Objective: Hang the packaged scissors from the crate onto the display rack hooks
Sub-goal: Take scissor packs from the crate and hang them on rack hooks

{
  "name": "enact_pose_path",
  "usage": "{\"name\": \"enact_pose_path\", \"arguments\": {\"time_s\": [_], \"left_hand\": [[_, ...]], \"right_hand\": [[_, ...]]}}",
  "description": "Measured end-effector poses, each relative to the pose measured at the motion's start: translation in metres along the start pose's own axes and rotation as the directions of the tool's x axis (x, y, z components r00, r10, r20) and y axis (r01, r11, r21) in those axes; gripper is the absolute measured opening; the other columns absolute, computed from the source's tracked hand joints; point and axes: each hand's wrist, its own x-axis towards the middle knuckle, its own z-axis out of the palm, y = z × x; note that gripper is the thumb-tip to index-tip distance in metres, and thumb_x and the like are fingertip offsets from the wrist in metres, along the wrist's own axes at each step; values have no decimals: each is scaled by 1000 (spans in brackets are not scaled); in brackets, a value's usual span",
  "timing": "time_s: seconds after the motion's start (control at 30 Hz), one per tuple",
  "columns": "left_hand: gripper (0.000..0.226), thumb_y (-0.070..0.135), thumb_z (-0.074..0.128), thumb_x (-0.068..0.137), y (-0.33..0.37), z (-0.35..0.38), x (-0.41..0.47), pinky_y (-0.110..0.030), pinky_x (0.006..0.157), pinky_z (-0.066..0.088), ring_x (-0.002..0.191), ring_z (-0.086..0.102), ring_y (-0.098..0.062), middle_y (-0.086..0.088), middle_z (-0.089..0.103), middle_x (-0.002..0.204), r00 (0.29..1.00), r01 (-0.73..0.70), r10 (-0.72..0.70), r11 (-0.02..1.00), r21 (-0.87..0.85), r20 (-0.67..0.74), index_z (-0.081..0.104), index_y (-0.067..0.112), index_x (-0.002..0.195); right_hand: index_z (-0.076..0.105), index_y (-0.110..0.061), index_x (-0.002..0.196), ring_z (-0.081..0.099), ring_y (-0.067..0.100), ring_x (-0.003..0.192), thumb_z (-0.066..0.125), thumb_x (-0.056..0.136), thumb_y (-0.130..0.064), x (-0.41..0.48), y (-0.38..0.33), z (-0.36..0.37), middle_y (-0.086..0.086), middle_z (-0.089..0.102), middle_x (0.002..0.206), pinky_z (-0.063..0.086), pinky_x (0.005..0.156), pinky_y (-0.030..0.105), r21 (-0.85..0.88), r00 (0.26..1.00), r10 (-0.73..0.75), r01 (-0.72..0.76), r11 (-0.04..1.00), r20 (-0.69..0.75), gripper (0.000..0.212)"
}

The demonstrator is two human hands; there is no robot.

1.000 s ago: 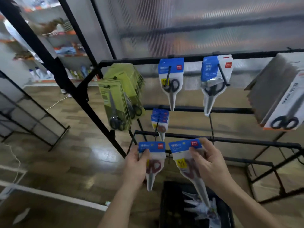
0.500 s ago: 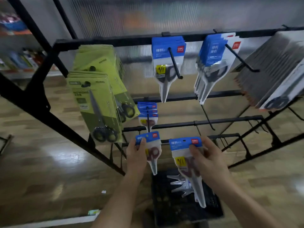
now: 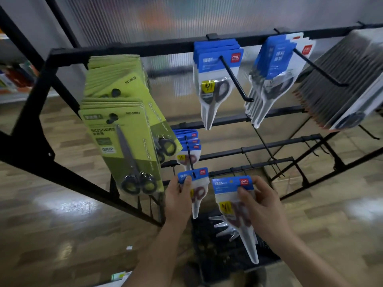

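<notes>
Left hand (image 3: 179,200): thumb and fingers pinch the blue header of a small scissors pack (image 3: 194,184), red handles showing through the clear sleeve. The pack is upright, with its hang hole at the tip of the lower hook (image 3: 189,154). Whether the tip has passed through cannot be told.

Right hand (image 3: 261,206): fingers curl over the face of a larger scissors pack (image 3: 232,195) with a blue header and a yellow label. It is held clear of the rack, with its point slanting down over the crate.

Black crate (image 3: 207,257): on the floor below both hands. Several loose packs (image 3: 222,225) lie inside with their clear points fanned to the left.

Lower hook: carries a few small hung packs (image 3: 187,149) of the same blue type, just above the left hand's pack.

Black display rack (image 3: 132,51): metal frame with crossbars.

Green carded scissors (image 3: 122,141): two thick stacks at the rack's left end, with black handles.

Top bar, centre: two long hooks, each with blue-header packs (image 3: 215,65) bunched at the back.

Top bar, right: a dense stack of grey-edged cards (image 3: 339,83).

Wooden floor (image 3: 62,214): glossy planks.

Ribbed translucent panel (image 3: 165,17): behind the rack.
</notes>
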Motion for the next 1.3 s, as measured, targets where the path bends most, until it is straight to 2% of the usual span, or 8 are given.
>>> {"name": "enact_pose_path", "arguments": {"time_s": [0.2, 0.4, 0.63, 0.77, 0.9, 1.0, 1.13, 1.3], "left_hand": [[23, 6, 55, 104, 33, 0, 36, -8, 53, 43, 53, 58, 8, -21, 65, 83, 999, 48, -47, 998, -48, 19, 63, -16, 100], [28, 18, 59, 104, 55, 1, 59, 0, 55, 39, 90, 62, -12, -14, 72, 109, 998, 60, -60, 998, -20, 1, 71, -1, 120], [39, 29, 52, 108, 60, -1, 72, -19, 55, 37, 119, 61, -31, -17, 65, 123, 974, 209, -220, 964, 163, 53, 65, -1, 129], [21, 12, 56, 103, 48, -5, 71, -25, 86, 38, 122, 60, -34, -21, 68, 122, 996, 89, -87, 953, 289, -19, 68, -4, 110], [31, -4, 56, 98, 38, -15, 56, -28, 98, 42, 125, 58, -33, -21, 62, 130, 999, 34, -43, 956, 290, 25, 60, -6, 128], [28, 17, 59, 100, 23, -33, 35, -40, 108, 46, 121, 58, -21, -7, 61, 135, 990, -41, -24, 895, 445, 140, 60, 23, 127], [29, 36, 50, 102, 17, -51, 10, -40, 95, 52, 115, 62, -30, -1, 63, 128, 973, -141, -40, 677, 722, 228, 56, 34, 130], [38, 28, 54, 98, 14, -57, -5, -40, 95, 54, 118, 59, -21, 1, 61, 131, 964, -188, -13, 677, 712, 266, 54, 34, 135]], "right_hand": [[64, -11, 102, 68, 5, 65, 57, 101, -4, 1, 3, 14, -6, 73, 80, 49, 53, 14, -2, 999, 34, -34, 999, 18, 9], [62, -11, 106, 73, 11, 73, 56, 102, -6, -1, 4, 25, -4, 74, 88, 53, 56, 18, 4, 995, 100, -101, 995, 25, 9], [55, -2, 108, 77, 19, 71, 49, 104, -2, -3, -5, 43, 2, 76, 85, 60, 56, 25, 225, 975, 199, -216, 950, 97, 8], [57, -2, 110, 74, 11, 67, 52, 104, -6, 11, -10, 46, 2, 75, 82, 57, 54, 21, 171, 981, 163, -179, 969, 103, 9], [59, -4, 108, 68, 5, 57, 56, 103, -12, 27, -2, 56, -4, 68, 74, 51, 48, 17, 76, 985, 137, -145, 987, 100, 10], [63, -10, 104, 68, 5, 64, 60, 102, -16, 43, 13, 65, -2, 70, 77, 53, 57, 18, -42, 992, 103, -100, 994, 77, 7], [64, -15, 104, 71, 16, 75, 61, 102, -22, 57, 32, 78, 7, 72, 88, 60, 65, 30, -50, 987, 147, -143, 988, 72, 8], [66, -16, 101, 71, 12, 71, 61, 102, -21, 71, 45, 90, 6, 73, 83, 58, 62, 25, -33, 988, 154, -155, 987, -14, 8]]}}
